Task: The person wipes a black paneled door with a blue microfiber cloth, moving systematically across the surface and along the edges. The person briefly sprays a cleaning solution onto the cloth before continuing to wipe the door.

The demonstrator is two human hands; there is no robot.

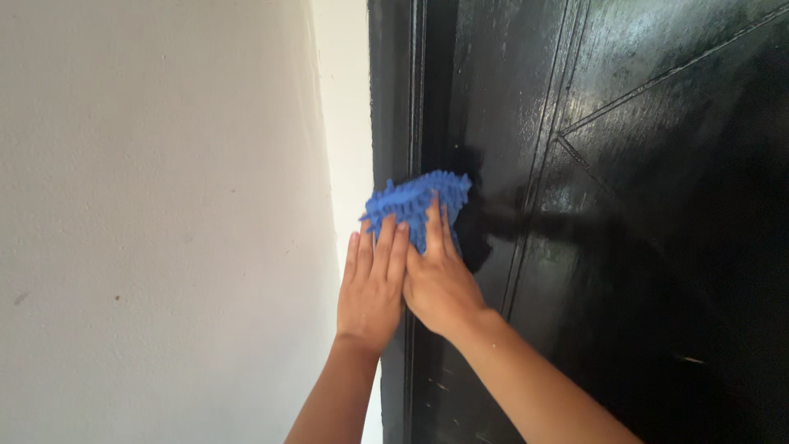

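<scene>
A blue fluffy microfibre cloth [415,201] is pressed flat against the left edge of a glossy black door [641,205]. My left hand [372,288] lies flat with its fingers together, fingertips on the cloth's lower left part. My right hand [440,279] lies beside it, touching it, fingers spread over the cloth's lower middle. Both forearms reach up from the bottom of the view. The lower part of the cloth is hidden under my fingers.
A plain off-white wall [156,214] fills the left half. The black door frame [390,99] runs vertically between wall and door. The door has raised panel mouldings [575,156] and shows a dark reflection of my hands.
</scene>
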